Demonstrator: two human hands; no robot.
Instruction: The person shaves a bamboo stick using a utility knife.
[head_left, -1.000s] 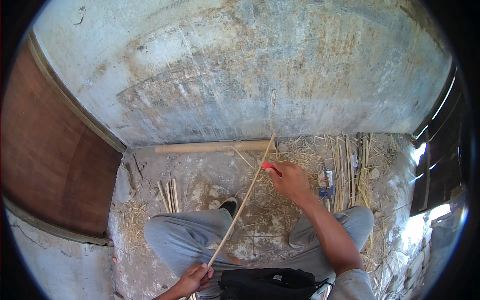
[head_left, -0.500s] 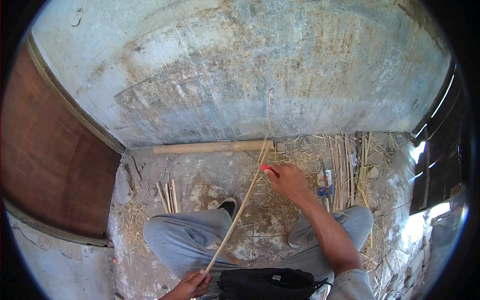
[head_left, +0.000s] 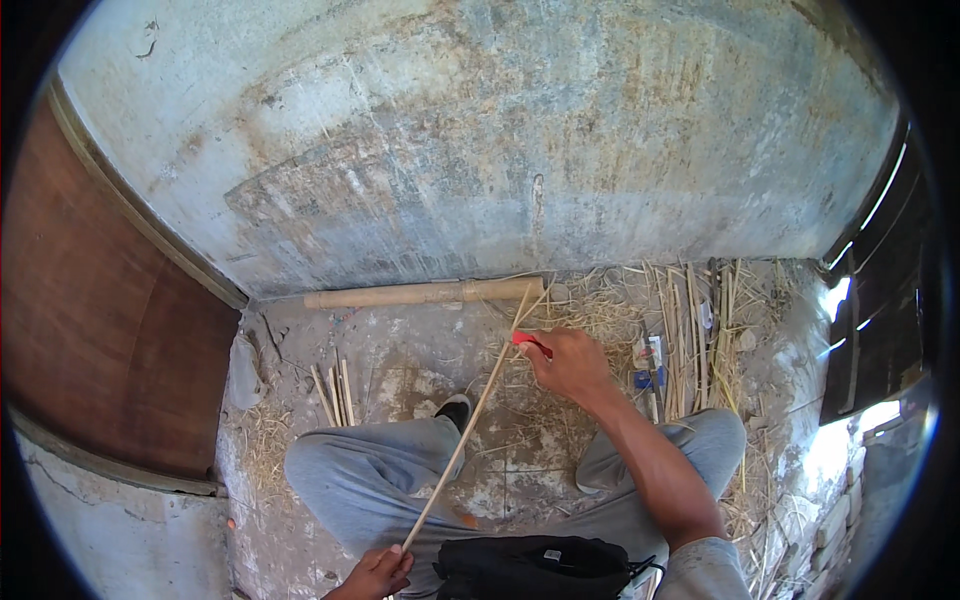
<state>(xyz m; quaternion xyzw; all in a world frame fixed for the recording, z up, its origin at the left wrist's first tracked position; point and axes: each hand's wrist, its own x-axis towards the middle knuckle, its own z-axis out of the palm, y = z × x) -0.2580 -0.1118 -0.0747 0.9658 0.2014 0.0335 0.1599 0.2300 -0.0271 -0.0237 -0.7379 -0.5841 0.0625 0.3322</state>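
Observation:
A long, thin bamboo strip (head_left: 462,440) slants from my lap up toward the wall. Its lower end is gripped by my left hand (head_left: 378,573), whose fingers are closed around it. My right hand (head_left: 574,362) is closed on a small red tool (head_left: 533,344), pressed against the strip near its far end; the blade, if any, cannot be made out. Just past the tool, a thin curling sliver (head_left: 534,304) splits away from the strip. A black bag (head_left: 535,568) lies across my lap between the two forearms.
A thick bamboo pole (head_left: 400,295) lies along the wall's foot. Long strips (head_left: 690,340) and straw-like shavings (head_left: 590,300) cover the floor at right, beside a small blue-and-white packet (head_left: 649,365). Several short sticks (head_left: 340,392) stand beyond my left knee. A brown door (head_left: 110,300) is at left.
My right hand and the red tool have shifted slightly left and nearer along the strip. The sliver past the tool now curls farther out from the strip.

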